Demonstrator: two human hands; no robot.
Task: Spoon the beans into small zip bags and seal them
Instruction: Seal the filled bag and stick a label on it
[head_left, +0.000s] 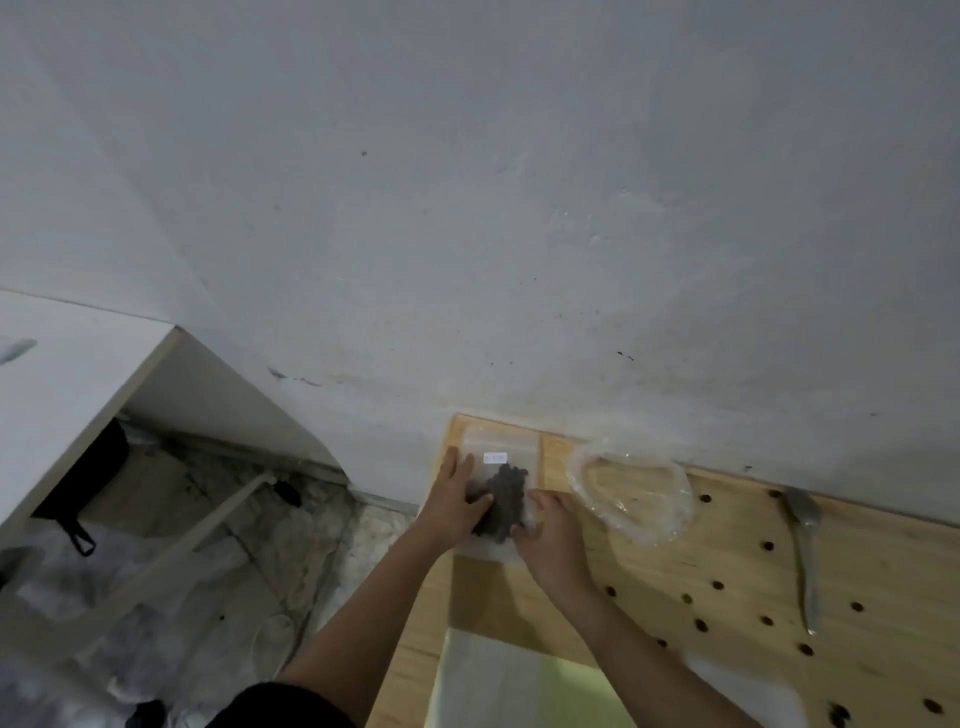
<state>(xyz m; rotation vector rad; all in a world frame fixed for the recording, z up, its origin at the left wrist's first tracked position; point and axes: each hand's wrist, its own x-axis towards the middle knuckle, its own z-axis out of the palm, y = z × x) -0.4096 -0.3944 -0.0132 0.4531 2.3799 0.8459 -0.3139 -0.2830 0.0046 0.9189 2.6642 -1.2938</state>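
Note:
A small clear zip bag (511, 447) with a white label lies flat on the far left corner of the wooden board (727, 540). Dark beans (506, 493) fill its lower half. My left hand (457, 499) lies on the bag's left side with fingers spread and fairly straight, pressing down. My right hand (545, 530) rests on the bag's lower right part, fingers bent over its edge; whether they pinch the bag is not clear. A metal spoon (804, 540) lies alone on the board to the right.
A crumpled clear plastic bag (631, 493) lies open beside the zip bag, against the white wall. The board has several round holes. A pale sheet (519, 686) lies near its front. Left of the board is a drop to a cluttered floor and a white cabinet (62, 395).

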